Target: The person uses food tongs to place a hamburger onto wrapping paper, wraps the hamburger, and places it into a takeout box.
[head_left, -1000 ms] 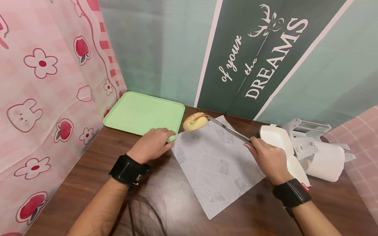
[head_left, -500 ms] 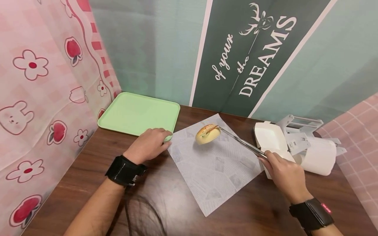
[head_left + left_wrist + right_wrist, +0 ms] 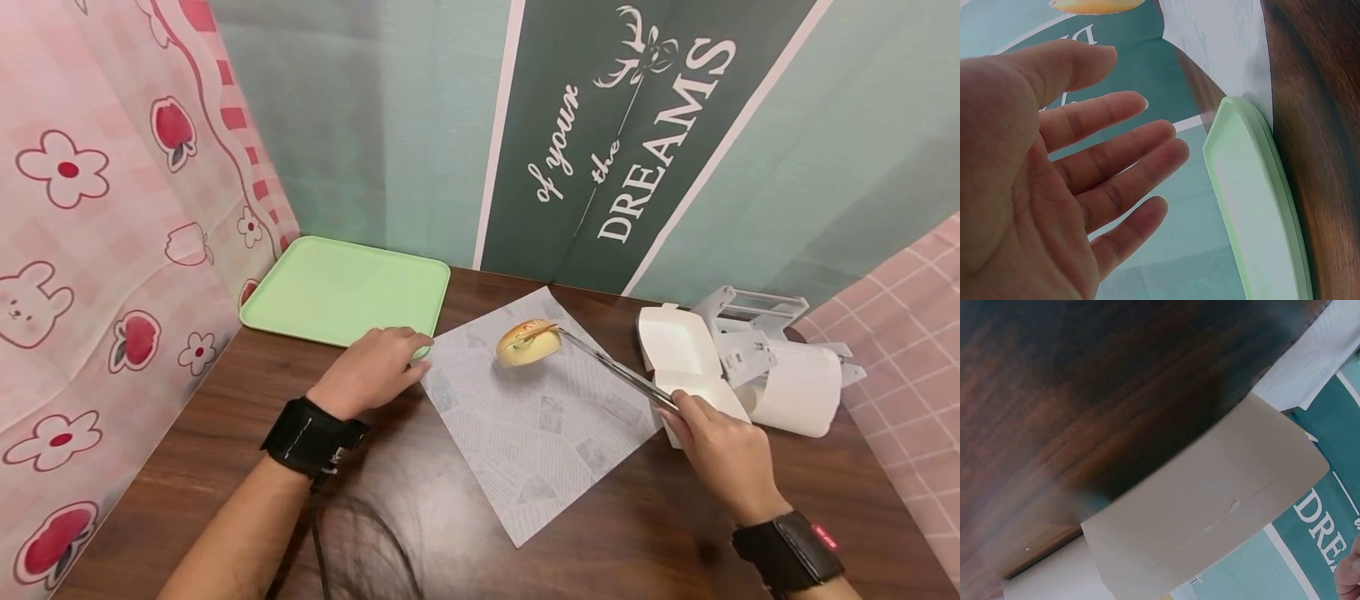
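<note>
My right hand (image 3: pixel 723 454) grips the handle end of metal tongs (image 3: pixel 621 370). At their tip is a filled bread bun (image 3: pixel 528 343), golden on top and pale below, with green in the filling. It hangs over the middle of a newsprint-patterned paper sheet (image 3: pixel 540 450), a shadow beneath it. My left hand (image 3: pixel 371 371) is over the near right corner of a light green tray (image 3: pixel 348 292). Its fingers are loosely extended and apart in the left wrist view, where the bun (image 3: pixel 1097 5) shows at the top edge. Only a bit of the right hand (image 3: pixel 1349 575) shows in the right wrist view.
An open white takeaway box (image 3: pixel 678 343) stands right of the paper, partly behind the right hand. Beyond it are a white roll (image 3: pixel 802 387) and a pale holder frame (image 3: pixel 750 354). Curtains hang behind and left of the wooden table (image 3: pixel 420 517); pink tiling (image 3: pixel 922 308) borders the right.
The right hand has moved right and toward me, carrying the bun in the tongs from beside the tray to over the paper. The left hand stays by the tray corner. The view has shifted slightly.
</note>
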Action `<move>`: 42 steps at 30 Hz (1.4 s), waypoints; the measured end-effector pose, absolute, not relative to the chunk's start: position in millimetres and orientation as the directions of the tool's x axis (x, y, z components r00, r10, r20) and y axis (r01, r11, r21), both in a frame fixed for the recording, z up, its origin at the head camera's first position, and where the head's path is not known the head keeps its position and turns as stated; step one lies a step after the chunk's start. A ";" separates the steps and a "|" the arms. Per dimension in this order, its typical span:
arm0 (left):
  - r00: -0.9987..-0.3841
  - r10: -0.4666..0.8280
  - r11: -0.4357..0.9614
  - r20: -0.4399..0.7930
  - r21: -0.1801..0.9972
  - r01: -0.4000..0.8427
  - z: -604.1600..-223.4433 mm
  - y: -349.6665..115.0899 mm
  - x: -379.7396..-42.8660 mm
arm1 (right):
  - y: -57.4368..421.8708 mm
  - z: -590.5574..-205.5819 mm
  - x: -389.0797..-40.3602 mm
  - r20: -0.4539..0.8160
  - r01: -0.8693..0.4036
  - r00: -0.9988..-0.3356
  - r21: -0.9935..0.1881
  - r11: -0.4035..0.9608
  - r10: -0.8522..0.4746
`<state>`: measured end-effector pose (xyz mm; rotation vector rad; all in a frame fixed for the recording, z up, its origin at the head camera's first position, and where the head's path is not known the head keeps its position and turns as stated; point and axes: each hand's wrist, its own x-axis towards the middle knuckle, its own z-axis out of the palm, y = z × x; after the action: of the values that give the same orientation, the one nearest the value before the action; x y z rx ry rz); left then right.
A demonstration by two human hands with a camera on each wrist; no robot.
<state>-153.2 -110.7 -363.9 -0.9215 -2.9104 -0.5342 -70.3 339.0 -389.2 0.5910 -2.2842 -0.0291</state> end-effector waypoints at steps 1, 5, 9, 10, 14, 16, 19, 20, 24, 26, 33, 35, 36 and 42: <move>-0.823 0.551 0.765 0.141 0.310 0.565 -364.1 -110.6 -153.2 | 339.3 -390.3 -69.1 0.675 -0.407 -0.605 0.194 0.893 -0.422; -0.824 0.550 0.769 0.132 0.304 0.562 -364.3 -109.5 -153.5 | 341.4 -394.3 -63.2 0.675 -0.415 -0.601 0.193 0.889 -0.427; -0.824 0.553 0.771 0.125 0.299 0.562 -364.3 -108.8 -153.2 | 344.9 -397.6 -57.0 0.669 -0.415 -0.602 0.203 0.887 -0.435; -0.824 0.553 0.771 0.125 0.299 0.563 -364.4 -108.9 -153.0 | 346.1 -398.1 -55.5 0.665 -0.412 -0.606 0.206 0.887 -0.436; -0.822 0.556 0.767 0.124 0.303 0.565 -364.8 -108.5 -152.5 | 352.1 -399.8 -50.4 0.657 -0.405 -0.615 0.211 0.890 -0.436; -0.820 0.559 0.765 0.123 0.307 0.567 -364.9 -108.0 -152.2 | 355.6 -400.5 -48.0 0.658 -0.407 -0.613 0.210 0.889 -0.437; -0.817 0.564 0.760 0.122 0.308 0.572 -364.9 -106.9 -151.6 | 360.0 -402.0 -45.2 0.661 -0.417 -0.607 0.207 0.885 -0.441; -0.815 0.566 0.759 0.122 0.308 0.573 -364.8 -106.5 -151.4 | 361.3 -402.4 -44.4 0.659 -0.419 -0.606 0.212 0.883 -0.446; -0.808 0.576 0.750 0.126 0.313 0.583 -364.9 -105.0 -151.0 | 364.9 -404.2 -42.6 0.654 -0.433 -0.598 0.222 0.873 -0.463; -0.806 0.579 0.747 0.124 0.315 0.586 -364.9 -104.0 -151.1 | 366.3 -404.8 -41.8 0.648 -0.442 -0.595 0.228 0.867 -0.474; -0.803 0.584 0.744 0.119 0.316 0.589 -365.7 -102.9 -151.5 | 369.5 -407.7 -39.0 0.634 -0.445 -0.587 0.267 0.855 -0.504; -0.802 0.585 0.743 0.119 0.317 0.589 -365.8 -102.7 -151.6 | 370.3 -407.7 -38.3 0.632 -0.441 -0.586 0.276 0.854 -0.507; -0.802 0.586 0.742 0.119 0.317 0.590 -365.8 -102.6 -151.6 | 370.7 -407.7 -38.0 0.630 -0.439 -0.586 0.281 0.853 -0.509; -0.802 0.588 0.743 0.107 0.320 0.588 -367.1 -101.5 -152.0 | 374.5 -407.3 -36.3 0.627 -0.429 -0.584 0.300 0.852 -0.515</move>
<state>-152.0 -101.5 -367.1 -0.9900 -2.9338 -0.5386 -36.3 374.5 -407.3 0.6814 -2.2783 -0.1489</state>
